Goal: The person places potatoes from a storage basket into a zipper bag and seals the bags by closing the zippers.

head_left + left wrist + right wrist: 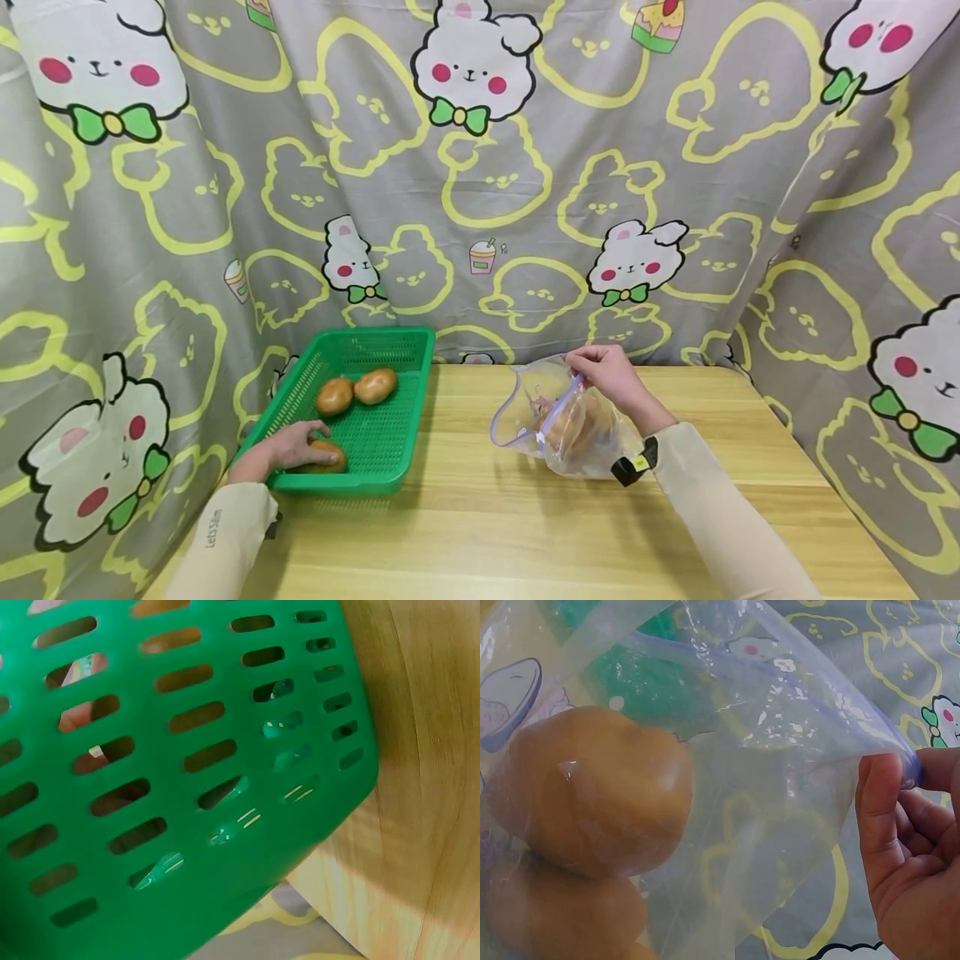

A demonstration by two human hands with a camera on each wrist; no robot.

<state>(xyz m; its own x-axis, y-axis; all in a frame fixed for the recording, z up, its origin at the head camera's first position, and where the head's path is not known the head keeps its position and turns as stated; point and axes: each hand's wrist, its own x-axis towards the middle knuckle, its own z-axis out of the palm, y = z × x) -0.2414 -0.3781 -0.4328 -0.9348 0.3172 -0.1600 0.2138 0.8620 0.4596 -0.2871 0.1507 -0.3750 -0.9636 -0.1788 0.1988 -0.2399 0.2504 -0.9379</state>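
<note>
1. My left sleeve [223,542] reads "Let'sSlim" (printed along the forearm); the yellow label [641,462] at my right wrist is too small to read.
2. My left hand [288,447] grips a brown potato [328,457] inside the green basket [337,483].
3. My right hand [613,382] pinches the rim of the clear bag [566,429], potatoes [592,791] within.
4. Wood-grain table [480,533]; grey rabbit-print curtain [510,242] behind.

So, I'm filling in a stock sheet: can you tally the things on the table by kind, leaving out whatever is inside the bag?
Green basket: 1
Clear bag: 1
Brown potato-like items in the basket: 3, one of them under the left hand
Total: 5
</note>
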